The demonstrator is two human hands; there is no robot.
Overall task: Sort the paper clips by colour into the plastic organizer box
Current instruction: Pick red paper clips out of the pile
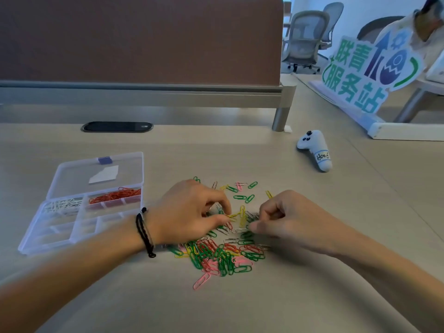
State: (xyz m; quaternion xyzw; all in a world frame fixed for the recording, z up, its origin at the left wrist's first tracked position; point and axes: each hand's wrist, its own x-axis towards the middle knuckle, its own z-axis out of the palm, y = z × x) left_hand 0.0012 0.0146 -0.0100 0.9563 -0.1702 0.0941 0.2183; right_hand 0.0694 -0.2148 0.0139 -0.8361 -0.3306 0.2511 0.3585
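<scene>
Green, pink and red paper clips [216, 255] lie tangled just below both hands, so linked ones may lift together and mix colours. Left hand [192, 210] pinches a yellow clip [234, 215]; right hand [286, 217] curls, pinching silver ones, I judge. Beyond the left wrist sits the open organizer box [60, 239], holding white and red

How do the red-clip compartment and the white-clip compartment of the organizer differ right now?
The red-clip compartment sits on the box's far right, next to the open lid; the white-clip compartment sits to its left, by the box's outer edge. The red clips form a dense mound, while the white clips look more thinly spread and harder to make out against the clear plastic. Both lie in the far row of the same organizer box, each holding one colour only.
</scene>
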